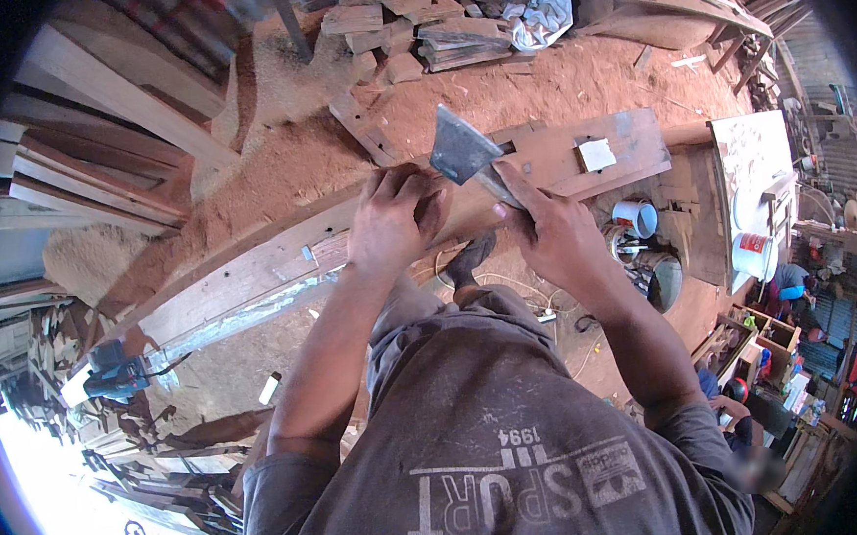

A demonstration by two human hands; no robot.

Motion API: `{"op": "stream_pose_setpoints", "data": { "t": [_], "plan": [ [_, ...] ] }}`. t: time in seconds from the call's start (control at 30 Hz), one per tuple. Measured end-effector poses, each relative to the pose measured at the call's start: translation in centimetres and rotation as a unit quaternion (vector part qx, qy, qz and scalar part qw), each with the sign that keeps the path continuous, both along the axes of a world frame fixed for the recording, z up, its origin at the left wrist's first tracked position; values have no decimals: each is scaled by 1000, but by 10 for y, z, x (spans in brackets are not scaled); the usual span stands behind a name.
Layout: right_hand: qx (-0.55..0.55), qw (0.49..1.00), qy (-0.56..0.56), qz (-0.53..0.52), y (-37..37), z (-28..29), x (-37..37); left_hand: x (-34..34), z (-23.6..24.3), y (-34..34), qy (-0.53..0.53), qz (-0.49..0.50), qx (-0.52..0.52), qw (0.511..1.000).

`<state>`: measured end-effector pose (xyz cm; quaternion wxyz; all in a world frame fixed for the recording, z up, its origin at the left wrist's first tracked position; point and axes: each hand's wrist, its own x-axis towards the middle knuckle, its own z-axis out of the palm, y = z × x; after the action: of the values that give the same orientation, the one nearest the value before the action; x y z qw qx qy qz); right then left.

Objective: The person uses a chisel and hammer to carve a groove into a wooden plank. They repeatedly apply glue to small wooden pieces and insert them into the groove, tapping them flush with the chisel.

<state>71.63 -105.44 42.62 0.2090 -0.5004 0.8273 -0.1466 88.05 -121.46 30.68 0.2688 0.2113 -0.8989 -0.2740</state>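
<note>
My right hand (541, 216) is closed around the handle of a broad metal-bladed hand tool (462, 146), its blade raised over a long wooden plank (252, 270). My left hand (396, 216) rests on the plank just left of the blade, fingers curled; whatever they grip, if anything, is hidden. The plank has dark holes, and a pale paper square (595, 155) lies on its right end. At the left end sits a dark power tool (116, 370).
Sawdust and stacked offcuts (399, 29) lie beyond the plank, boards (117, 149) lean at left. Buckets (635, 219) stand right of me beside a pale board (747, 150). Cables run across the floor below. Co-workers (737, 410) are at the right edge among crates and tools.
</note>
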Motion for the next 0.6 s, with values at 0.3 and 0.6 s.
{"op": "stream_pose_setpoints", "data": {
  "t": [0.3,0.6],
  "plan": [
    [-1,1000,-2,-11,0,-8,2,0,2,-1,15,16,10,1000],
    [-17,1000,0,-5,-1,0,8,0,-4,-2,38,9,-3,999]
  ]
}}
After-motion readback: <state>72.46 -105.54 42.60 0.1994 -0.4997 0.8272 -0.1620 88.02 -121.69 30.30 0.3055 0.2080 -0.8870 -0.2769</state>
